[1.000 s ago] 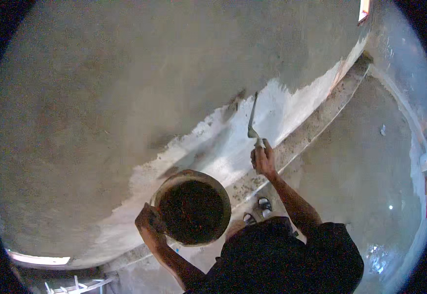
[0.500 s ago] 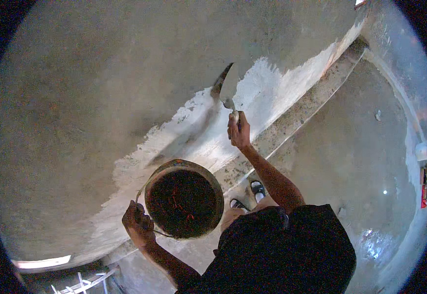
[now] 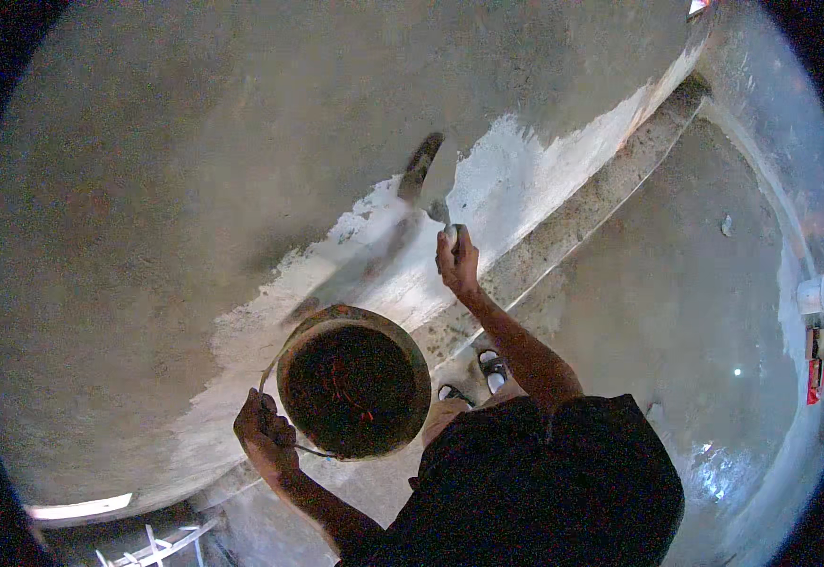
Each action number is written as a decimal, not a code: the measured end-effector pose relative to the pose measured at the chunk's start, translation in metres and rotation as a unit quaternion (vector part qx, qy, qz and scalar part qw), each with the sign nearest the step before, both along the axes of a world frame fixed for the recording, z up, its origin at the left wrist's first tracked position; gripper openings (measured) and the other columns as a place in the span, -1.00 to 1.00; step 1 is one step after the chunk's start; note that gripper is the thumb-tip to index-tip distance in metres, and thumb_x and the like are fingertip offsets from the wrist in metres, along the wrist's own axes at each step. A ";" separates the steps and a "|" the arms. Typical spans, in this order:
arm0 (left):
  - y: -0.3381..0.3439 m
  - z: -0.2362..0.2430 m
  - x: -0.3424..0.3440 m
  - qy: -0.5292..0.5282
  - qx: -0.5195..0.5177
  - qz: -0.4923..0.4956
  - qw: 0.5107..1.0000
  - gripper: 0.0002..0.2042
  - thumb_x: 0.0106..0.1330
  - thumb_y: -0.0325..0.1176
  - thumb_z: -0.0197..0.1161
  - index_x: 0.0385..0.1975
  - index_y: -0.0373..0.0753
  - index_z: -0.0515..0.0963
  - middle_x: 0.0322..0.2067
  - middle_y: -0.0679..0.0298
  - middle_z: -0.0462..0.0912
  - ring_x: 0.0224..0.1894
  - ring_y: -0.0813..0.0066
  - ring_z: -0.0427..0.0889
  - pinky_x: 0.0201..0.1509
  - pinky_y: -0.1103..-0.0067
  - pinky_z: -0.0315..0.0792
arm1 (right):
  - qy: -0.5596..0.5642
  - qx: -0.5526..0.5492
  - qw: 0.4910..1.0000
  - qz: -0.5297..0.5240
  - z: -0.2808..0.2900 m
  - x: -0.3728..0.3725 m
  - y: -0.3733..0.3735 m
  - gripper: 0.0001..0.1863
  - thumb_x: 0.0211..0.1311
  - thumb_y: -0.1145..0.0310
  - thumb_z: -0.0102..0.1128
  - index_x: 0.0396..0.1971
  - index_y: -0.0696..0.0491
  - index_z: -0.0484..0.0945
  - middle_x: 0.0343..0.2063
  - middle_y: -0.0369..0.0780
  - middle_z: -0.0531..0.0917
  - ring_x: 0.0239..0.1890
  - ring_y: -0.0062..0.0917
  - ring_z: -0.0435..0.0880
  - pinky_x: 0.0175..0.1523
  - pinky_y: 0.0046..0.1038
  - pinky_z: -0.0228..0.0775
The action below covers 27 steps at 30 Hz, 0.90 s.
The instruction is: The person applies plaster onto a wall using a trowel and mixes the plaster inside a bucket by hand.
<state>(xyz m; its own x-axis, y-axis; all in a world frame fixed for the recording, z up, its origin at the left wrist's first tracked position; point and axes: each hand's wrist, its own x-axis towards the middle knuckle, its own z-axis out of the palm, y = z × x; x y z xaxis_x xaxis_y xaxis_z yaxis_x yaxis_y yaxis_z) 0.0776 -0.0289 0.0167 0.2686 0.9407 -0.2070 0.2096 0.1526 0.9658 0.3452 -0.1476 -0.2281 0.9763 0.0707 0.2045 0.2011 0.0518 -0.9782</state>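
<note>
Nearest, on my feed: one round bucket, dark inside, its thin bail grasped by the left hand, presumably to keep the mouth upward. Next: one trowel, handle clenched in the right hand, at a pale wall patch; blade too blurred for me to judge contact. Beyond: a ledge parting feet from wall; far right, a white container.

Right hand and trowel farther left
</note>
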 end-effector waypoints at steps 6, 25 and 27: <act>-0.002 -0.005 0.004 0.016 0.079 0.021 0.997 -0.71 0.13 -0.14 0.07 -0.71 -0.17 0.34 -0.78 0.47 0.19 -0.82 0.74 0.06 -0.79 0.75 -0.08 | -0.062 -0.137 0.989 -0.002 -0.016 0.002 0.013 -0.76 0.14 0.26 -0.03 -0.38 0.13 0.25 -0.71 0.00 0.46 -0.61 0.00 0.44 -0.58 -0.26 0.26; 0.008 -0.008 0.006 0.016 0.073 -0.012 0.997 -0.66 0.14 -0.11 0.04 -0.76 -0.18 0.28 -0.82 0.47 0.12 -0.84 0.73 0.02 -0.80 0.72 -0.13 | -0.102 -0.159 0.973 0.130 -0.004 -0.016 0.013 -0.71 0.13 0.20 -0.02 -0.30 0.11 0.31 -0.72 -0.05 0.47 -0.71 -0.22 0.48 -0.59 -0.33 0.29; 0.019 -0.011 -0.001 0.082 0.091 -0.104 0.987 -0.76 0.08 -0.57 -0.01 -0.21 -0.34 0.41 -0.56 0.36 0.38 -0.77 0.73 0.18 -0.83 0.79 0.07 | -0.090 -0.168 0.970 0.153 -0.006 -0.025 0.001 -0.71 0.12 0.20 0.00 -0.29 0.10 0.32 -0.65 -0.01 0.50 -0.60 -0.15 0.52 -0.54 -0.30 0.30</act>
<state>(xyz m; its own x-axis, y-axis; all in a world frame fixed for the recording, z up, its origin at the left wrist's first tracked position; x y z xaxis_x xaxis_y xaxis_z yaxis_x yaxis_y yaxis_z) 0.0765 -0.0104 0.0060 0.4366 0.8944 -0.0965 0.3735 -0.0827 0.9240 0.3203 -0.1461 -0.2345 0.8495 0.4439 0.2852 0.3961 -0.1796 -0.9004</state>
